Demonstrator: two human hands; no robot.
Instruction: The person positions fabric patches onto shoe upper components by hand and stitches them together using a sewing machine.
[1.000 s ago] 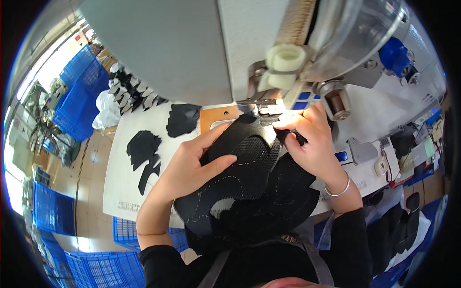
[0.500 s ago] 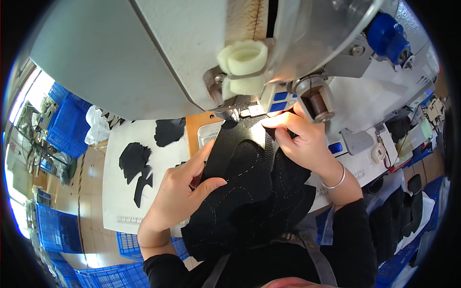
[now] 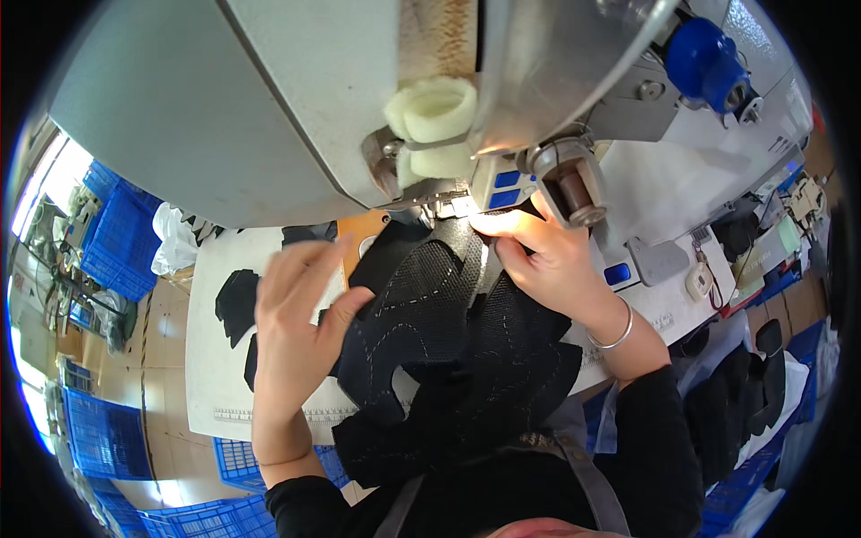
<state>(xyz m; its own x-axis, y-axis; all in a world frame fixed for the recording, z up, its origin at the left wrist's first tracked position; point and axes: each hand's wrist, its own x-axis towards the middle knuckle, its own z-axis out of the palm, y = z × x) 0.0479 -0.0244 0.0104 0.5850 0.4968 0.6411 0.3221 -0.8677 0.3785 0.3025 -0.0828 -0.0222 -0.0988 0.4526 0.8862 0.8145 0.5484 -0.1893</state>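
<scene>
Black fabric pieces (image 3: 430,332) with white dashed stitch lines lie bunched from the sewing machine (image 3: 269,108) down to my lap. At the lit presser foot (image 3: 444,208), my right hand (image 3: 552,260) pinches the upper edge of the fabric. My left hand (image 3: 300,318) is lifted off at the left of the fabric, fingers apart and a little blurred, thumb near the cloth edge. Loose black cut pieces (image 3: 237,305) rest on the white table (image 3: 211,377), partly behind my left hand. The needle point is hidden under the machine head.
A brown thread bobbin (image 3: 574,197) hangs right of the machine head. Blue crates (image 3: 108,430) stand on the floor at left, and black pieces (image 3: 726,412) are piled in a crate at lower right. A tape measure (image 3: 700,283) lies at the table's right end.
My left hand has let go of the fabric and moved left with its fingers spread. The fabric's left part has shifted and turned. My right hand still pinches near the presser foot.
</scene>
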